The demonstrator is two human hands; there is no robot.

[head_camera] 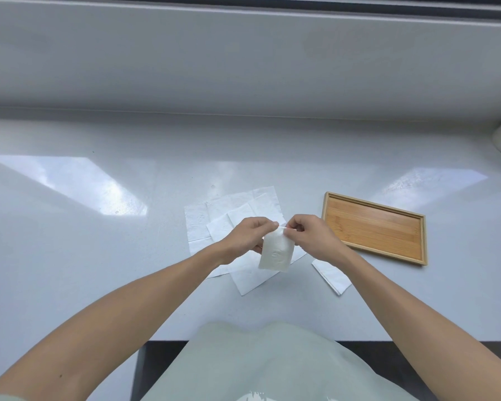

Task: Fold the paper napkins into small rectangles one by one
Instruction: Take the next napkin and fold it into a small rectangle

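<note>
Two hands, left (250, 237) and right (308, 237), pinching one folded napkin (276, 253), loose napkin pile (229, 215), one wooden tray (375, 227)

Left hand (250, 237) and right hand (308, 237) pinching folded napkin (276, 253), napkin pile (214, 224) beneath, wooden tray (374, 227) right

Bright daylight; glare patches on table (70, 256); fisheye edges.
</note>
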